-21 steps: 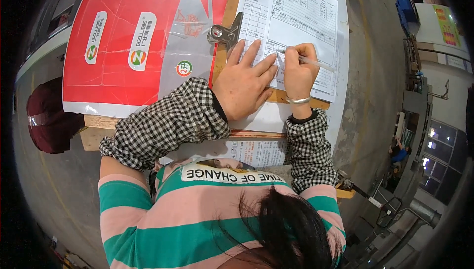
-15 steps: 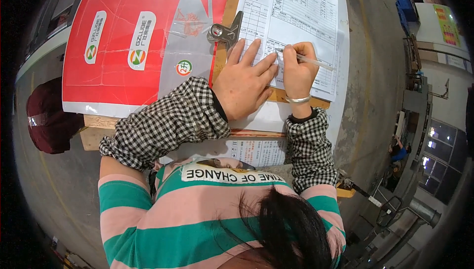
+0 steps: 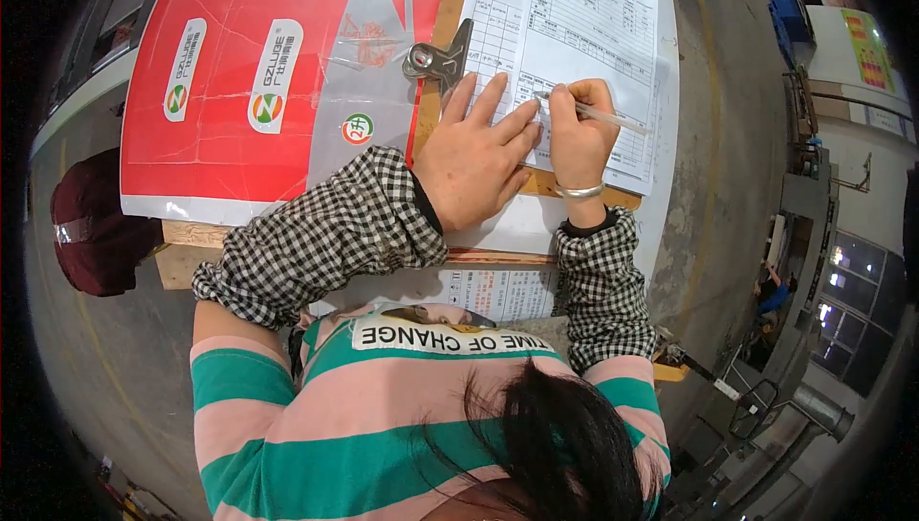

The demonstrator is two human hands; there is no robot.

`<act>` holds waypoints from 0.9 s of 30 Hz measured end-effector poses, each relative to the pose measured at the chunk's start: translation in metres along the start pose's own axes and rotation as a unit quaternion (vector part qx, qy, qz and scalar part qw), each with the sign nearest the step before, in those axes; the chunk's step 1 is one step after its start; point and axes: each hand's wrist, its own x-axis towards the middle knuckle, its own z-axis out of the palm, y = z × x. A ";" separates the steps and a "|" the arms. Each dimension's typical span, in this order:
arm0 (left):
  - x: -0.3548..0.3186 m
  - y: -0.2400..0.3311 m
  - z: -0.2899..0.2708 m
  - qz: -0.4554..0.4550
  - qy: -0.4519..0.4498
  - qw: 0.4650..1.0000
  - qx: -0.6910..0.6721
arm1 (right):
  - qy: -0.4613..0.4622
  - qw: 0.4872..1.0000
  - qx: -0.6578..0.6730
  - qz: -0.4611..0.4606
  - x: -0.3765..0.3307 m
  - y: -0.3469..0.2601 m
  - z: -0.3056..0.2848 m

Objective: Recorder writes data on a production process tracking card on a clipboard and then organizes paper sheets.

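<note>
My right hand [image 3: 582,133] is closed around a slim, pale pen [image 3: 622,122], its tip resting on the lower part of a printed form [image 3: 593,43]. Fingers spread, my left hand [image 3: 476,153] lies flat over the lower left of the papers. Beneath that form, to its left, is a second sheet with a grid [image 3: 494,23]. Both lie on a brown clipboard [image 3: 448,14], whose metal clip [image 3: 438,60] is at the left side. My palms hide part of the board and the lower paper.
A red and grey printed sheet [image 3: 230,71] covers the table's left part. Past the table's left edge stands a dark red covered object [image 3: 96,224]. Shop equipment [image 3: 804,224] lines the far right, where a person in blue [image 3: 773,293] is visible in the distance.
Almost nothing differs. My left hand stays flat and the pen remains in my right hand at nearly the same place on the form.
</note>
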 end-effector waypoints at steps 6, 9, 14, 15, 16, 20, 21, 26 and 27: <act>-0.001 -0.001 0.000 -0.002 0.010 1.000 0.001 | 0.019 0.998 0.046 0.028 0.001 0.003 -0.004; 0.000 0.000 0.000 -0.001 0.007 1.000 -0.001 | 0.058 0.998 0.039 0.008 0.001 0.003 -0.008; 0.002 0.001 -0.002 -0.008 -0.013 1.000 -0.002 | 0.035 0.999 0.025 0.019 0.002 0.005 -0.013; 0.001 0.001 -0.002 -0.006 -0.013 1.000 -0.002 | 0.029 0.999 0.013 0.021 0.002 0.005 -0.013; 0.001 0.000 -0.001 -0.004 -0.014 1.000 -0.004 | 0.031 0.999 0.013 0.021 0.001 0.005 -0.013; 0.001 -0.002 0.000 0.016 0.005 1.000 0.002 | 0.028 0.999 0.028 0.017 0.001 0.004 -0.011; 0.001 -0.002 0.000 0.017 0.005 1.000 0.001 | 0.026 0.999 0.029 0.019 0.001 0.004 -0.011; 0.002 -0.001 0.001 0.017 0.008 1.000 0.008 | 0.019 1.000 0.015 0.004 0.002 0.006 -0.012; 0.001 -0.001 0.001 0.016 0.008 1.000 0.008 | 0.015 1.000 0.021 0.007 0.001 0.005 -0.011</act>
